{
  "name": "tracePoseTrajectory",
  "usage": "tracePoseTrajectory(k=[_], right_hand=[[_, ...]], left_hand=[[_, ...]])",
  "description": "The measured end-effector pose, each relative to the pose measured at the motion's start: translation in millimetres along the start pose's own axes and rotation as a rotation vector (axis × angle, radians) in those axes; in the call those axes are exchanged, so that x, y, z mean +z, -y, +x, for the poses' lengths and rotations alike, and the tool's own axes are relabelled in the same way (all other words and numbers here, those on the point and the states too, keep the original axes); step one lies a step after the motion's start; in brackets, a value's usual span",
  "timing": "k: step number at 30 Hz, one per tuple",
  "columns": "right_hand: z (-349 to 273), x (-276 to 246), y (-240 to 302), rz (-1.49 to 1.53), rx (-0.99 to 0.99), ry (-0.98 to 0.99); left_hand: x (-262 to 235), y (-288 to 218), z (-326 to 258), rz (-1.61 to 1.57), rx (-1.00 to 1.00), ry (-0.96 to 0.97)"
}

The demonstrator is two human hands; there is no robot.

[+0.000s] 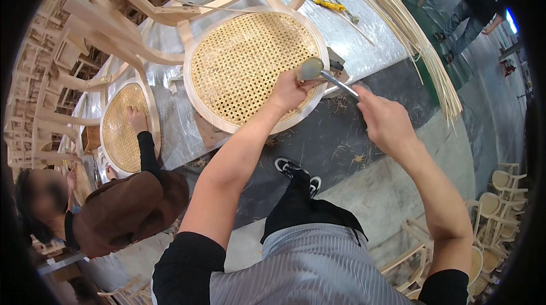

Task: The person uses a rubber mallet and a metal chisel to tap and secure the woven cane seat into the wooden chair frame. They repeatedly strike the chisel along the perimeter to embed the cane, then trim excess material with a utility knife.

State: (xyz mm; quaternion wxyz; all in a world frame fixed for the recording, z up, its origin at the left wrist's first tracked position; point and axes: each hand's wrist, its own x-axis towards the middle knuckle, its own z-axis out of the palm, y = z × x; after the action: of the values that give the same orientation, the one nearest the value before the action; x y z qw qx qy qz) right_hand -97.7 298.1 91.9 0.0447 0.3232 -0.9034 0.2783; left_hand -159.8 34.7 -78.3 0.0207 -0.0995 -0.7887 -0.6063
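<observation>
Right hand (385, 117) gripping hammer (339, 84), cane seat (250, 60) beneath left hand (289, 91), whose hold is unclear

We stretch our left arm (230, 166) forward, left hand (290, 90) partly curled | our right elbow (454, 228) bends, right hand (384, 118) clenched

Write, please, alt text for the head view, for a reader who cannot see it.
The right hand holds a hammer, its head over the edge of a round woven seat, near the left hand. At left, a co-worker touches another seat; a yellow tool and long pale strips lie toward the upper right.
</observation>
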Motion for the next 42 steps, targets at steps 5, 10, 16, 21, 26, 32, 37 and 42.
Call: tracePoseTrajectory(k=[5,10,16,21,26,32,37,42], right_hand=[[4,6,10,0.093,-0.129,-0.140],[-13,12,-28,-0.157,0.004,0.042],[-20,11,-19,-0.059,-0.077,-0.029],[-6,3,4,0.057,-0.059,-0.120],[-2,-14,30,0.138,-0.196,-0.209],[-35,15,-28,-0.118,-0.009,-0.009],[-23,21,11,0.082,-0.213,-0.076],[-28,23,12,-0.008,-0.079,-0.030]], left_hand=[[-4,0,-4,-0.021,-0.005,-0.047],[15,-6,9,-0.035,0.000,-0.015],[13,-3,-1,0.076,0.052,-0.053],[3,4,-13,-0.033,-0.005,-0.083],[3,-2,-18,-0.060,0.019,-0.097],[34,-8,-7,-0.019,-0.022,-0.100],[-7,26,-27,-0.191,0.051,-0.125],[4,18,-27,-0.078,0.078,-0.131]])
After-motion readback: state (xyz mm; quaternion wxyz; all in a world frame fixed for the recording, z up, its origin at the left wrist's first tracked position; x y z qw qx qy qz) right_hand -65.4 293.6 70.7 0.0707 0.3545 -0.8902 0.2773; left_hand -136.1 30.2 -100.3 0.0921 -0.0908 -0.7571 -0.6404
